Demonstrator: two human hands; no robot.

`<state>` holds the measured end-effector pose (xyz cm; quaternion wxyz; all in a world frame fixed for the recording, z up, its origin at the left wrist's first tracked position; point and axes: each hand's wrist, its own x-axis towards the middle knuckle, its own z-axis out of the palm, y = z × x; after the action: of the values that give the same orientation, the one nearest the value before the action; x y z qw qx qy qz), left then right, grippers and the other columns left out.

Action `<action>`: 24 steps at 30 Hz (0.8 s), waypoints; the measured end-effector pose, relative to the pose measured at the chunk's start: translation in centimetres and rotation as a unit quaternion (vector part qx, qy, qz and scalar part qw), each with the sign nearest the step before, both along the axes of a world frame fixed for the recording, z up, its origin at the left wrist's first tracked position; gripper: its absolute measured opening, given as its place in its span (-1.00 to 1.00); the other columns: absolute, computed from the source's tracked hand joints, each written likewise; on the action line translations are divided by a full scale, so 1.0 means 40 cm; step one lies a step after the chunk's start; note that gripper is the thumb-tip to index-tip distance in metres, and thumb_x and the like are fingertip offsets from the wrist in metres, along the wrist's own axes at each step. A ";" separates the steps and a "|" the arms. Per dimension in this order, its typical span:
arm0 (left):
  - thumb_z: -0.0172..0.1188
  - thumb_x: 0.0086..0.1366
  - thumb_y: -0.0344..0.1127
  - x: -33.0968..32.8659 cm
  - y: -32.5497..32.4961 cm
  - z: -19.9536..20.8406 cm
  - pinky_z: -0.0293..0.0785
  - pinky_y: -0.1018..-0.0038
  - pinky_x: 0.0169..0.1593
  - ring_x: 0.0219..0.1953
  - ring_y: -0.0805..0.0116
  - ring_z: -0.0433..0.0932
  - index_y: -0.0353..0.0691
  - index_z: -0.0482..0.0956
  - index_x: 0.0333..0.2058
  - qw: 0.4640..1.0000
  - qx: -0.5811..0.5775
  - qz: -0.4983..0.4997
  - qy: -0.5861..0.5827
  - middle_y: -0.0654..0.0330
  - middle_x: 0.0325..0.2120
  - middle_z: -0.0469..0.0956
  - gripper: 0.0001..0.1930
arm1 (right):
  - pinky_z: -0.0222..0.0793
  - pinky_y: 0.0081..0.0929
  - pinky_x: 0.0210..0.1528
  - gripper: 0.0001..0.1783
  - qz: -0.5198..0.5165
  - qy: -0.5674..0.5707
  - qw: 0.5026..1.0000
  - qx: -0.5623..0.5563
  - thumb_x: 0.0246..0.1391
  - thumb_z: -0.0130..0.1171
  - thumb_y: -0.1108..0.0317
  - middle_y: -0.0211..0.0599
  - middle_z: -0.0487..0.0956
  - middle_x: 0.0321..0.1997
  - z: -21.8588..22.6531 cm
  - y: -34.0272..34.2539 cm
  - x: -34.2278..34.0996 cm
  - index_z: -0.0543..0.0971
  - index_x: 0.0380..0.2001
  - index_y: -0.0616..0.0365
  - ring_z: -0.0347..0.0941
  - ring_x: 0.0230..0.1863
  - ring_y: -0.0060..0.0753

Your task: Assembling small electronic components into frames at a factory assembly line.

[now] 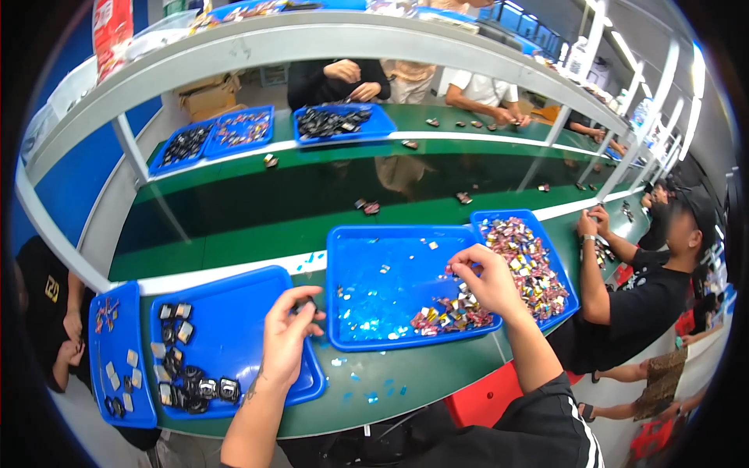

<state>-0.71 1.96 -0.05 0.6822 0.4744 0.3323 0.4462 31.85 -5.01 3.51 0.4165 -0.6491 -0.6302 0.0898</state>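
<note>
My left hand (285,337) is closed round a small black part (309,304), above the gap between two blue trays. Its fingers hide much of the part. Over the middle blue tray (374,234) my right hand (493,282) pinches a tiny reddish piece, mostly covered by the fingertips. Below that hand lies a heap of small pink, yellow and silver components (456,316). Blue film scraps (363,316) are scattered in the same tray. Black square-faced parts (191,388) sit in the blue tray (261,282) at the left.
Another blue tray (573,300) on the right is full of similar components (527,269). A narrow tray (129,292) stands far left. Beyond a white rail, a green conveyor (289,210) carries scattered parts. A grey shelf beam (374,35) crosses overhead. Co-workers sit opposite and at right.
</note>
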 end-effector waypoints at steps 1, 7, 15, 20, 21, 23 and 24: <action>0.11 0.29 -0.45 -0.001 0.000 -0.008 0.47 0.61 -0.31 -0.25 0.46 0.48 -0.20 0.56 -0.09 0.997 0.060 -0.006 0.053 0.26 -0.19 0.35 -0.77 | 0.41 -0.58 -0.32 -0.93 0.040 0.059 0.997 -0.033 0.05 0.21 0.49 -0.31 0.60 -0.42 0.022 -0.006 -0.049 0.59 -0.39 0.28 0.52 -0.39 -0.53; 0.35 0.09 -0.44 0.041 -0.030 0.033 0.40 0.64 -0.26 -0.29 0.53 0.40 -0.22 0.64 -0.16 0.961 0.194 -0.145 0.132 0.25 -0.19 0.36 -0.71 | 0.39 -0.69 -0.29 -0.87 0.196 0.307 0.919 -0.152 0.05 0.27 0.50 -0.42 0.59 -0.43 0.034 -0.024 -0.237 0.54 -0.32 0.28 0.49 -0.36 -0.69; 0.26 0.23 -0.39 0.031 -0.043 -0.002 0.30 0.64 -0.31 -0.31 0.56 0.39 -0.36 0.65 -0.33 0.987 0.046 -0.146 0.052 0.25 -0.31 0.43 -0.86 | 0.46 -0.47 -0.22 -0.67 0.194 0.097 0.974 0.060 -0.13 0.34 0.54 -0.28 0.52 -0.26 0.013 -0.012 -0.324 0.60 -0.20 0.16 0.50 -0.23 -0.36; 0.28 0.20 -0.40 0.031 -0.051 -0.015 0.43 0.62 -0.28 -0.32 0.52 0.46 -0.34 0.65 -0.25 0.985 0.120 -0.111 0.048 0.20 -0.26 0.44 -0.83 | 0.45 -0.48 -0.31 -0.79 0.192 0.009 0.977 0.091 -0.20 0.39 0.53 -0.25 0.55 -0.40 -0.001 -0.018 -0.315 0.63 -0.39 0.18 0.51 -0.33 -0.31; 0.28 0.20 -0.40 0.034 -0.053 0.001 0.43 0.62 -0.28 -0.32 0.52 0.46 -0.34 0.65 -0.25 0.985 0.120 -0.112 0.047 0.20 -0.26 0.44 -0.83 | 0.45 -0.48 -0.31 -0.79 0.190 0.007 0.978 0.091 -0.20 0.39 0.53 -0.25 0.55 -0.40 0.003 -0.017 -0.313 0.63 -0.39 0.18 0.51 -0.33 -0.31; 0.34 0.11 -0.43 0.039 -0.061 0.044 0.46 0.55 -0.24 -0.35 0.46 0.49 -0.23 0.68 -0.25 0.907 0.365 0.058 0.204 0.16 -0.27 0.44 -0.81 | 0.43 -0.50 -0.33 -0.83 0.180 0.050 0.980 0.065 -0.17 0.38 0.53 -0.25 0.55 -0.42 0.010 -0.017 -0.309 0.62 -0.43 0.20 0.51 -0.35 -0.34; 0.34 0.11 -0.43 0.035 -0.061 0.041 0.46 0.55 -0.24 -0.35 0.46 0.49 -0.23 0.68 -0.25 0.906 0.365 0.059 0.206 0.16 -0.27 0.44 -0.81 | 0.43 -0.50 -0.33 -0.83 0.182 0.051 0.980 0.065 -0.17 0.38 0.53 -0.25 0.55 -0.42 0.012 -0.020 -0.309 0.62 -0.43 0.20 0.51 -0.35 -0.34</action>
<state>0.71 -0.48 1.58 0.3505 0.7507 0.3069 0.4684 19.48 -5.79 3.99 0.4660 -0.4897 -0.7202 0.1560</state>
